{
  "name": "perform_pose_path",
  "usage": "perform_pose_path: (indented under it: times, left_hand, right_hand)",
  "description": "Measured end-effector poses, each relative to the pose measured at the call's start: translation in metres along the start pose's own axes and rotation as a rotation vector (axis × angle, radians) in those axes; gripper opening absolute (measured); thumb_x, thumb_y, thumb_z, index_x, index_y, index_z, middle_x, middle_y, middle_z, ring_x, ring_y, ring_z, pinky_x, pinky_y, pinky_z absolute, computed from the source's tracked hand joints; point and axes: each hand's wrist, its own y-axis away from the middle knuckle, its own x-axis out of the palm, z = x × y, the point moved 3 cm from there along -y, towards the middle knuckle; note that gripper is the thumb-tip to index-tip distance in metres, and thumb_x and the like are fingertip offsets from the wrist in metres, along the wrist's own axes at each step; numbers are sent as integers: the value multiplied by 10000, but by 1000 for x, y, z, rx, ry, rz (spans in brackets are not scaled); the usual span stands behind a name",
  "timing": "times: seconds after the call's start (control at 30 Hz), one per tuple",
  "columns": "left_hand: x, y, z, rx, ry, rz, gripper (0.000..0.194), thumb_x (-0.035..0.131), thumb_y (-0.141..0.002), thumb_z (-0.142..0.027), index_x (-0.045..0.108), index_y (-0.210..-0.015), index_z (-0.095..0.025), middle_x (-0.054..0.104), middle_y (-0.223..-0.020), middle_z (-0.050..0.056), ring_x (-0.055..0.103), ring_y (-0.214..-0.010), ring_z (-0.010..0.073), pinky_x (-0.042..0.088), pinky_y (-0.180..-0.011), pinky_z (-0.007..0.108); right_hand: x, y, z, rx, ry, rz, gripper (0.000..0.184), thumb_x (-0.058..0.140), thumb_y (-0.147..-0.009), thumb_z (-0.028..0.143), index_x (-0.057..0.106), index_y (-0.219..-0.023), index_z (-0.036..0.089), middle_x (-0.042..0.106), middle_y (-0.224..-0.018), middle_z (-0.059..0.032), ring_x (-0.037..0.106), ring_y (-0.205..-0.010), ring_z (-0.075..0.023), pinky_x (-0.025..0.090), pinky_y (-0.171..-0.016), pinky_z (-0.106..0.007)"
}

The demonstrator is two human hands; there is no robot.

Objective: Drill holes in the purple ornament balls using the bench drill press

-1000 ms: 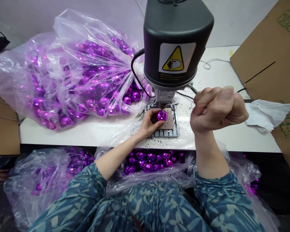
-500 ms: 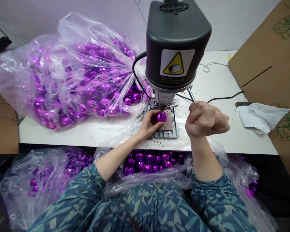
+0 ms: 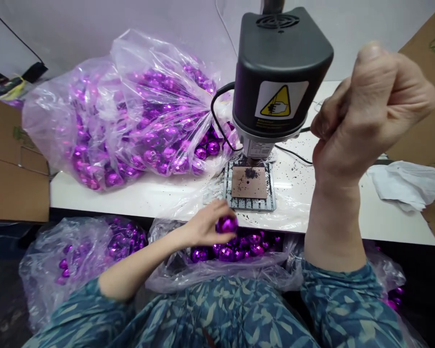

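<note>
My left hand [image 3: 206,224] is closed around a shiny purple faceted ball [image 3: 227,224], just in front of the table edge and above an open bag of similar balls [image 3: 253,246]. A black bench drill press [image 3: 284,72] with a yellow warning label stands before me. Beneath its head, a brown square board [image 3: 248,188] with a small hole and dark shavings rests on a slotted metal base [image 3: 271,200]. Raised to the right of the drill press, my right hand [image 3: 373,111] is wrapped in a fist around the press's lever, whose grip the fingers hide.
A big clear bag of purple balls [image 3: 141,121] lies on the white table [image 3: 105,198] at left. Another bag [image 3: 68,261] hangs low on the left. Cardboard boxes [image 3: 14,164] flank both sides. White tissue [image 3: 406,183] lies at right, and a black cable [image 3: 293,155] crosses the table.
My left hand has drawn the ball off the board toward me, over the table edge. My right fist has risen with the lever, and the board's hole now shows.
</note>
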Motion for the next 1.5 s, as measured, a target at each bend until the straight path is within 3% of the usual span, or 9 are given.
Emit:
perform_pose_path:
  times: [0.1,0.23,0.47,0.6,0.7,0.83,1.1,1.27,1.5]
  left_hand:
    - [17,62,2,-96,-206,342,273,791,-797,-361,704,-1033,-256,711,-974,66,679,-837,280,516,-680,380]
    - [27,94,13,-136,-392,472,377,847,-754,-478,736,-1034,-252,736,-946,98,705,-813,345,533,-682,446]
    - [-72,-48,61,29,-293,-241,207,539,-986,-235,707,-1101,-272,726,-1028,92,663,-1001,267,556,-902,466]
    - [-93,-136,118,-78,-390,-327,164,669,-826,-145,723,-969,-203,699,-1027,149,614,-1117,354,488,-1026,541]
    - [-90,-158,135,-116,-341,-301,180,768,-737,-155,698,-899,-190,686,-972,137,599,-1154,393,439,-1081,606]
    - [-92,-131,116,-187,-96,-414,417,835,-765,-275,646,-1124,-179,685,-1022,112,660,-1047,315,518,-1012,547]
    - [-28,-72,66,-279,779,-238,468,687,-934,-537,644,-1290,-237,738,-1198,123,751,-959,218,646,-780,378]
    - [6,-79,74,-331,795,-283,566,761,-857,-573,647,-1278,-211,754,-1159,118,744,-902,205,621,-702,324]
    - [6,-93,72,-296,595,-277,607,852,-787,-432,625,-1280,-159,748,-1115,123,714,-895,193,600,-808,357]
  right_hand:
    - [-1,4,2,-9,-9,-28,569,662,-852,481,348,-485,178,336,-389,64,322,-349,-28,184,-431,-251]
    - [0,5,5,-7,5,-48,549,652,-896,362,336,-484,186,343,-395,59,343,-357,-31,191,-443,-263]
    - [0,6,4,-10,-5,-82,525,659,-880,393,395,-474,191,325,-388,65,349,-348,-44,180,-432,-287]
    - [-1,7,7,25,40,-64,525,622,-903,378,373,-485,181,353,-398,59,373,-377,-23,199,-455,-275]
    - [-2,6,7,13,24,-64,542,648,-876,442,351,-499,190,340,-381,64,351,-353,-28,182,-426,-277]
    - [-2,6,5,-23,1,-55,546,642,-864,502,365,-513,189,339,-384,72,343,-344,-34,189,-409,-275]
    - [1,6,2,-42,-1,-72,571,664,-798,569,334,-523,194,317,-377,85,309,-326,-30,169,-400,-253]
    - [2,7,5,-44,4,-64,540,630,-810,555,303,-550,213,300,-400,87,278,-331,-32,172,-396,-268]
    - [3,8,5,-34,20,-49,518,605,-798,571,292,-556,237,296,-396,84,253,-330,-48,199,-387,-293]
